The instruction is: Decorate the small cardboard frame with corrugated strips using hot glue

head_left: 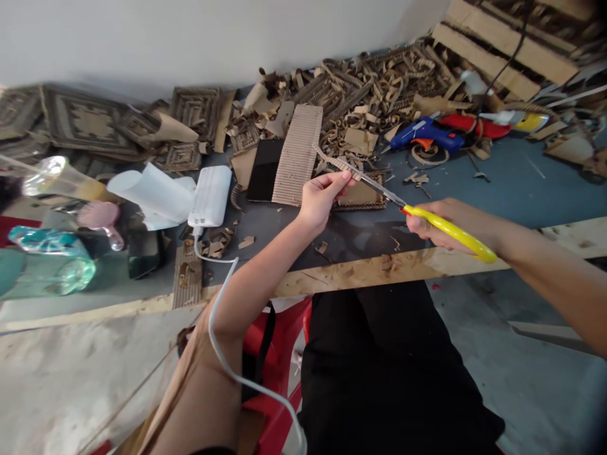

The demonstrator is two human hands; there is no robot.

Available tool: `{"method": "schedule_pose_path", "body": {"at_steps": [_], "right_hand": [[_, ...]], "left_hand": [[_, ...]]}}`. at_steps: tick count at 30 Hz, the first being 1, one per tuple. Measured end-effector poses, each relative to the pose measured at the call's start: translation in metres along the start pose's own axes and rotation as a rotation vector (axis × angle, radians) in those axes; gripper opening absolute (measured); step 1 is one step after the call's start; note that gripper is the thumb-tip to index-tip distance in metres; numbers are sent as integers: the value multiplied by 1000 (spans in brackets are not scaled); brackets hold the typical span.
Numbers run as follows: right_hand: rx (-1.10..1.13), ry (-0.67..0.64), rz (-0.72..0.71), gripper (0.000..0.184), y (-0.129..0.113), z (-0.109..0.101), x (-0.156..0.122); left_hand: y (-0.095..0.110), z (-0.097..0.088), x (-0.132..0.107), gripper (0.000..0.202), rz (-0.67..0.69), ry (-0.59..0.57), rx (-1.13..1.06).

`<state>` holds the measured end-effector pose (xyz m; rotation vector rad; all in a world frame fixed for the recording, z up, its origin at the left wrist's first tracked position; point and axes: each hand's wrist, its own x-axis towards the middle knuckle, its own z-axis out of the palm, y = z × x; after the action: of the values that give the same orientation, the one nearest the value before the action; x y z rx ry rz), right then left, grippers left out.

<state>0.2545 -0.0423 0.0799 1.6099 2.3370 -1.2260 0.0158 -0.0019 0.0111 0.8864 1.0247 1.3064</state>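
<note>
My left hand (320, 197) pinches a narrow strip of corrugated cardboard (331, 159) between thumb and fingers. In my right hand (443, 221) is a pair of scissors (446, 232) with yellow handles. Its blades reach up and left to the strip by my left fingertips; whether they are closed I cannot tell. Behind my left hand, a ribbed cardboard sheet (300, 148) lies partly over a flat black object (262, 170). Under the blades rests a cardboard piece with a ribbed border (363, 198).
Curled cardboard scraps (374, 95) heap along the wall. A blue glue gun (424, 136) lies right of them. On the left are a white power bank (210, 196) with a cable, a pink hairbrush (99, 217), a clear bottle (57, 272) and stacked cardboard frames (90, 120).
</note>
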Motion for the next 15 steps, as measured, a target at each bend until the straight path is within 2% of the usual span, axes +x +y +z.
{"method": "schedule_pose_path", "body": {"at_steps": [5, 15], "right_hand": [[92, 0, -26, 64, 3, 3, -5], [71, 42, -51, 64, 8, 15, -7]], "left_hand": [[-2, 1, -1, 18, 66, 34, 62], [3, 2, -4, 21, 8, 12, 56]]}}
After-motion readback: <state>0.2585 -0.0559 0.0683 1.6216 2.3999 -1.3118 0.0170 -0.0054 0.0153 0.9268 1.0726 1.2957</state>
